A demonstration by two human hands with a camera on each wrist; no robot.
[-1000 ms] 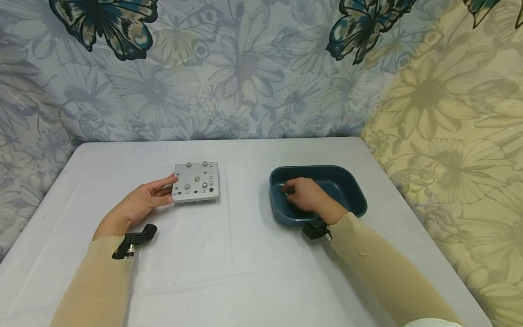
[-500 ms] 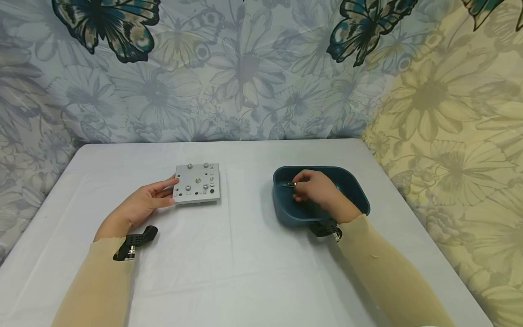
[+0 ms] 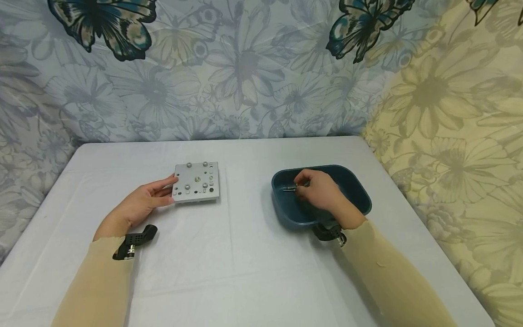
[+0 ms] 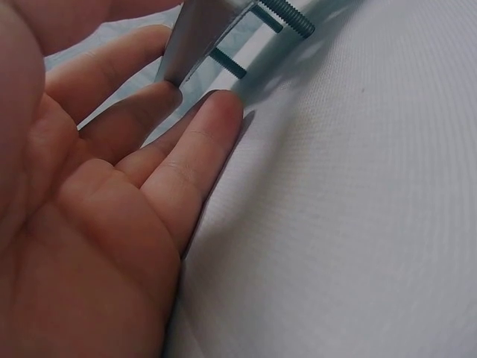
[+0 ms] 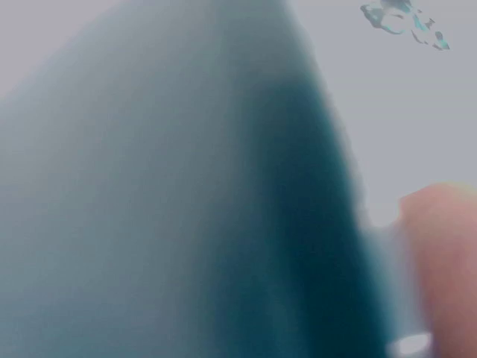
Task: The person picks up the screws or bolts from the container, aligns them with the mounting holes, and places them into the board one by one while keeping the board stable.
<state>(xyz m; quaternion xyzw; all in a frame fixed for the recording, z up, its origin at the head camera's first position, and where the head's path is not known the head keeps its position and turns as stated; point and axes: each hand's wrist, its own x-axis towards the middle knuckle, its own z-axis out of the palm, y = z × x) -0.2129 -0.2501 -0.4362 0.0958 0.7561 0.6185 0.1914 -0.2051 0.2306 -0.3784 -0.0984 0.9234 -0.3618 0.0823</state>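
Plainly, plate [image 3: 197, 185] in left hand [image 3: 143, 202], marks [image 3: 211, 184] unreadable

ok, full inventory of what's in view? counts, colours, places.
metal plate: one, silver-grey, left of the bin
round fittings: at least five, silver, on the plate's top face
threaded ends: three visible, dark grey, below the plate
bin: one, dark blue, right side of table
small metal part: count unclear, greyish, at right fingertips
table cover: one, white, under everything
floral backdrop: blue-grey and yellow, behind and beside the table
butterflies: three, teal, beige and black, top of backdrop; cropped
wrist devices: two, black, one per wrist
sleeves: two, tan, both forearms
left hand: one, bare, gripping plate's left edge
right hand: one, bare, over the bin
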